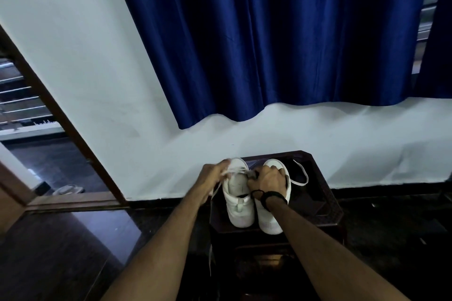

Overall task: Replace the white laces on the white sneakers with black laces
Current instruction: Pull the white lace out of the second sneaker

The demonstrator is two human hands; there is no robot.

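Note:
Two white sneakers stand side by side on a dark wooden stool (325, 205), heels toward me. The left sneaker (238, 205) still carries a white lace (238, 173) across its front. My left hand (211, 178) grips that lace at the sneaker's left side, and a loose end trails down over the stool's edge. My right hand (269, 179) lies curled over the top of the right sneaker (271, 223), at the gap between the two; what its fingers hold is hidden. Another white lace (302, 176) lies loose on the stool to the right. A black band circles my right wrist.
A white wall with a blue curtain (269, 44) rises just behind the stool. At the left is an open doorway with a brown frame (73, 134). The floor (61, 252) is dark and glossy.

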